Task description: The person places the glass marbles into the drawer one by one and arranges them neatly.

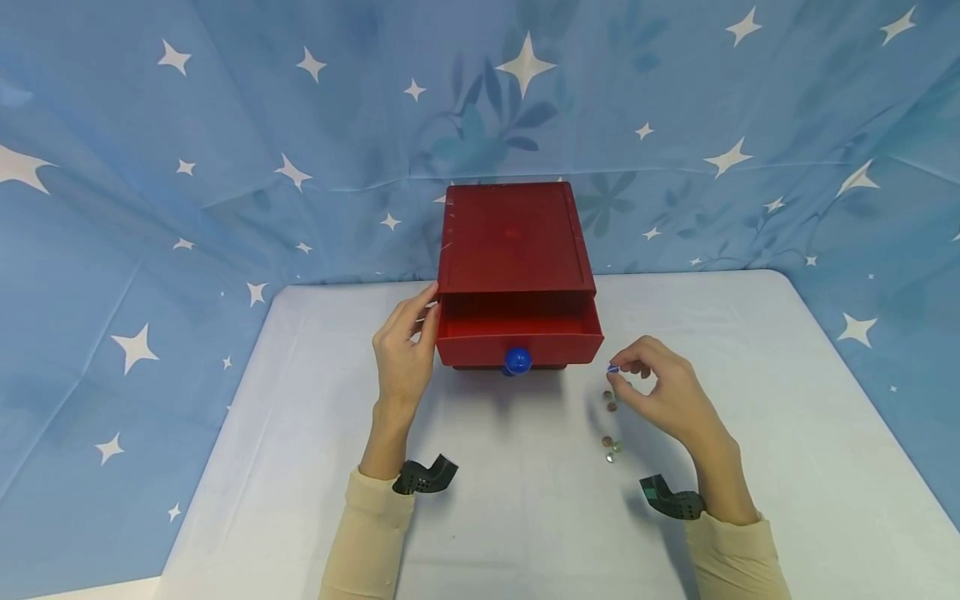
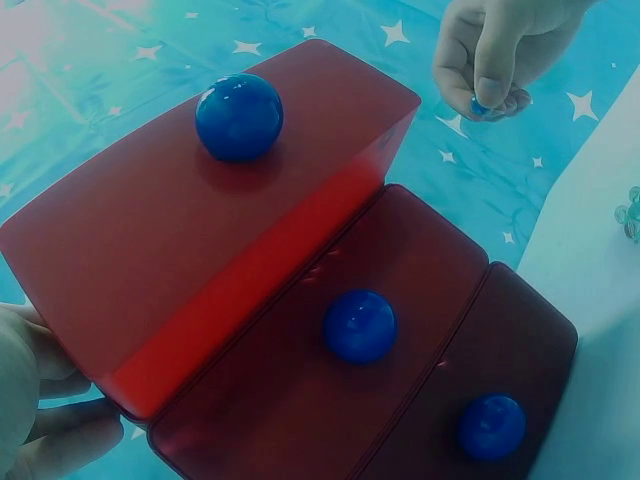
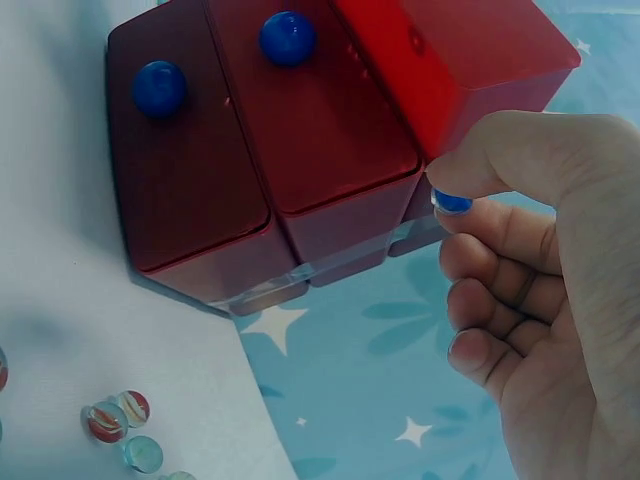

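A small red drawer cabinet [image 1: 513, 242] stands at the back of the table, its top drawer [image 1: 480, 350] pulled out. Nothing shows in the visible part of that drawer. My left hand [image 1: 402, 358] rests against the cabinet's left side with fingers extended. To the right of the drawer, my right hand [image 1: 666, 392] pinches a blue marble [image 3: 456, 204] between thumb and index finger, held apart from the cabinet. Two lower drawers, each with a round blue knob [image 2: 360, 326], are closed. The top drawer has a matching knob [image 1: 517, 360].
Several glass marbles [image 1: 607, 442] lie on the white tabletop [image 1: 510, 500] near the right hand, in two loose groups. Red-swirled marbles [image 3: 107, 422] and a clear greenish one [image 3: 144, 454] are among them. A blue star-patterned cloth [image 1: 337, 125] hangs behind the table.
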Action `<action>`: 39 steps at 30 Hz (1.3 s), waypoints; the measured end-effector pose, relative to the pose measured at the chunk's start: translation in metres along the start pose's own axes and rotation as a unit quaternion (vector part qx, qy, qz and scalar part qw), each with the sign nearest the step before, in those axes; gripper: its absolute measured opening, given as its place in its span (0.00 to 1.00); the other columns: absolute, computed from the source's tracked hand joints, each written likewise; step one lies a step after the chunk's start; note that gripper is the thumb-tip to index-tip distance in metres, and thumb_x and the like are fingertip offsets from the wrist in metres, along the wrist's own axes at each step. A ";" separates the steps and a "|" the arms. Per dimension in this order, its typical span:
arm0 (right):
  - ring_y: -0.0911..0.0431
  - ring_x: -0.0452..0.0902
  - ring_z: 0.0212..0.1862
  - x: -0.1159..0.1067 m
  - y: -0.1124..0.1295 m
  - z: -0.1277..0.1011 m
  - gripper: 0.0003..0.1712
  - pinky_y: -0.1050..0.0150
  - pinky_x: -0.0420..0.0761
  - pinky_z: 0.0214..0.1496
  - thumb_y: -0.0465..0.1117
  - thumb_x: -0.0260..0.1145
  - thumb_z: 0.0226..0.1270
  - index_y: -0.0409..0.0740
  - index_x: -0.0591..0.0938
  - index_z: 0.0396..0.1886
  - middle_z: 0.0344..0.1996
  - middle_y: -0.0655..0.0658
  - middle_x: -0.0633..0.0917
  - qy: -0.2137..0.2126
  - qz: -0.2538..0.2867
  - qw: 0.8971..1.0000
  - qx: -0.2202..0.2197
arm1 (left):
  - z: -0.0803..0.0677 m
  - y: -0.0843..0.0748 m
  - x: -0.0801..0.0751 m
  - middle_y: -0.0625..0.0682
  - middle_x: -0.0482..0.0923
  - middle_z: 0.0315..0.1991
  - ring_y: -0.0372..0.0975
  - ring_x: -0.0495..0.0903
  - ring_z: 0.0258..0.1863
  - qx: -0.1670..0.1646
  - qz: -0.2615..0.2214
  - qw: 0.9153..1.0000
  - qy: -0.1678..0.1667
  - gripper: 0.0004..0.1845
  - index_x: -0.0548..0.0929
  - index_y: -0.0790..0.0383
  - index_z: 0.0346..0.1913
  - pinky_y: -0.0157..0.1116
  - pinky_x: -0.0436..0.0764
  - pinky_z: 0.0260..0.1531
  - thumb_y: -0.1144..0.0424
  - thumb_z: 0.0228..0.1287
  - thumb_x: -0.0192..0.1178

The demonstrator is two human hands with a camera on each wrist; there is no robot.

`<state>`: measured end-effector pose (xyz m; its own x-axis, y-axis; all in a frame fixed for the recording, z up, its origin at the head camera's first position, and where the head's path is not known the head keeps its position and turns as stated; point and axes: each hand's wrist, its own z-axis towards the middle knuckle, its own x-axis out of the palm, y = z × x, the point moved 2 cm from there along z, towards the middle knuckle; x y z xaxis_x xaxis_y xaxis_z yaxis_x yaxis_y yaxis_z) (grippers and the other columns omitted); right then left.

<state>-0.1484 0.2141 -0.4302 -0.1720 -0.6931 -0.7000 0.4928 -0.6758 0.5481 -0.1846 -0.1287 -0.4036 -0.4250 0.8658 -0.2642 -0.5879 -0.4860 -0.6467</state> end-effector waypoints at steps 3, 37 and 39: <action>0.64 0.74 0.36 -0.002 0.002 0.000 0.13 0.80 0.74 0.39 0.31 0.75 0.52 0.47 0.83 0.36 0.34 0.55 0.83 -0.009 0.006 1.000 -0.015 | 0.000 0.000 0.000 0.58 0.86 0.50 0.45 0.89 0.43 0.000 -0.001 1.000 0.000 0.17 0.83 0.60 0.60 0.38 0.89 0.42 0.68 0.70 0.61; 0.59 0.72 0.34 -0.015 0.028 0.006 0.09 0.81 0.72 0.42 0.27 0.70 0.45 0.34 0.83 0.30 0.28 0.42 0.83 -0.139 0.070 0.983 -0.097 | 0.000 0.002 0.000 0.58 0.87 0.50 0.47 0.89 0.42 0.002 -0.006 1.000 -0.002 0.17 0.83 0.63 0.59 0.42 0.89 0.41 0.68 0.70 0.61; 0.60 0.72 0.35 -0.016 0.031 0.007 0.09 0.81 0.72 0.43 0.27 0.70 0.45 0.33 0.83 0.30 0.28 0.41 0.83 -0.145 0.069 0.982 -0.098 | 0.001 0.002 0.001 0.58 0.87 0.50 0.47 0.89 0.42 0.004 -0.007 1.000 -0.002 0.17 0.83 0.62 0.59 0.41 0.89 0.41 0.68 0.70 0.61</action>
<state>-0.1359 0.2026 -0.3987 -0.3126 -0.8366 -0.4499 0.6782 -0.5282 0.5110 -0.1867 -0.1293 -0.4047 -0.4194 0.8720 -0.2524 -0.5986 -0.4747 -0.6452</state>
